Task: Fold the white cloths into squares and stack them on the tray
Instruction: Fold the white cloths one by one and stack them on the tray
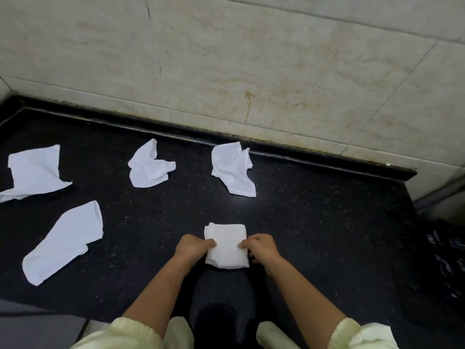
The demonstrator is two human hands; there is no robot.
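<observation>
Sleeves of pale yellow cloth frame both bare forearms at the countertop's near edge. Just beyond, the left hand and right hand pinch opposite side edges of a folded white cloth lying flat on the dark speckled surface. Farther left lies a long loose cloth, then a spread one near the left edge. Two crumpled cloths sit toward the back edge, below the marble wall.
</observation>
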